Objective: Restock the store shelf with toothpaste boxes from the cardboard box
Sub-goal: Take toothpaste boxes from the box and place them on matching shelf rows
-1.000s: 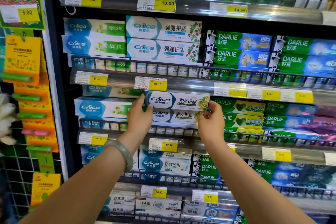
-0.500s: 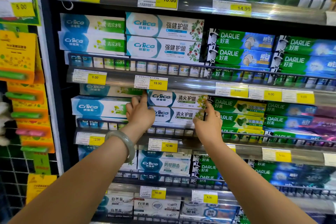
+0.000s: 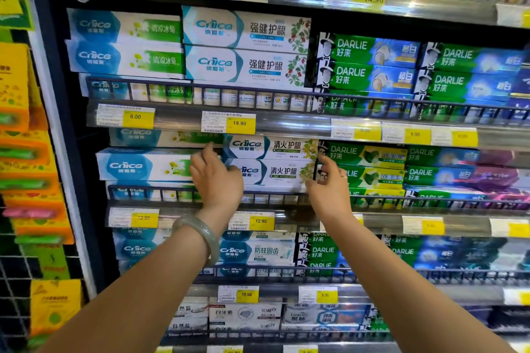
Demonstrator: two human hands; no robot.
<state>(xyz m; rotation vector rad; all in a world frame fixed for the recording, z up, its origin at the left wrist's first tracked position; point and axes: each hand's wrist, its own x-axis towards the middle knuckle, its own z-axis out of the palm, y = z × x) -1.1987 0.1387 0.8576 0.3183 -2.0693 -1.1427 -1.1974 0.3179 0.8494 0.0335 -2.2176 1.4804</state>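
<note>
A white and teal Cnice toothpaste box [image 3: 272, 147] lies on top of a matching box [image 3: 282, 172] on the third shelf, behind the wire rail [image 3: 275, 196]. My left hand [image 3: 216, 180] rests against the left ends of these two boxes, fingers loosely apart and covering part of the lower box's logo. At their right ends is my right hand [image 3: 329, 186], with its index finger raised along the edge next to the green Darlie boxes [image 3: 367, 156]. Neither hand grips a box. The cardboard box is out of view.
Shelves above and below hold rows of Cnice [image 3: 246, 28] and Darlie [image 3: 372, 51] boxes behind wire rails, with yellow price tags [image 3: 240, 123] on the shelf edges. Orange carded items [image 3: 25, 152] hang on a rack at the left. My left wrist wears a pale bangle [image 3: 200, 235].
The top Cnice box, held at both ends a second ago, now lies pushed back on the stack. Both hands have let go and dropped slightly to the lower box's ends.
</note>
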